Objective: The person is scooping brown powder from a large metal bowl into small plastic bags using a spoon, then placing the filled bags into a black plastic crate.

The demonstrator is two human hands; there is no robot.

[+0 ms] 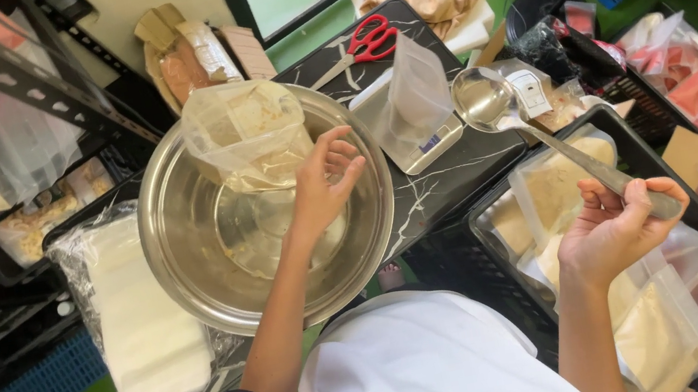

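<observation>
Left of the left hand's fingers lies a stack of white plastic-wrapped sheets point(141, 319), and under them sits the big steel bowl point(187, 253) on the dark marbled counter point(436, 176). The left hand point(323, 186) hovers over the bowl, fingers loosely curled and released, just touching or just short of the clear bag of pale filling point(247, 133) propped on the far rim; unsupported, that bag could slump and spill. Right of these fingers a small scale point(416, 141) carries an upright empty pouch point(416, 88), light enough to tip. Further right, the right hand point(617, 225) grips the long ladle point(495, 103) by its handle end, fingers clenched; its bowl hangs beside the pouch and could knock it over.
</observation>
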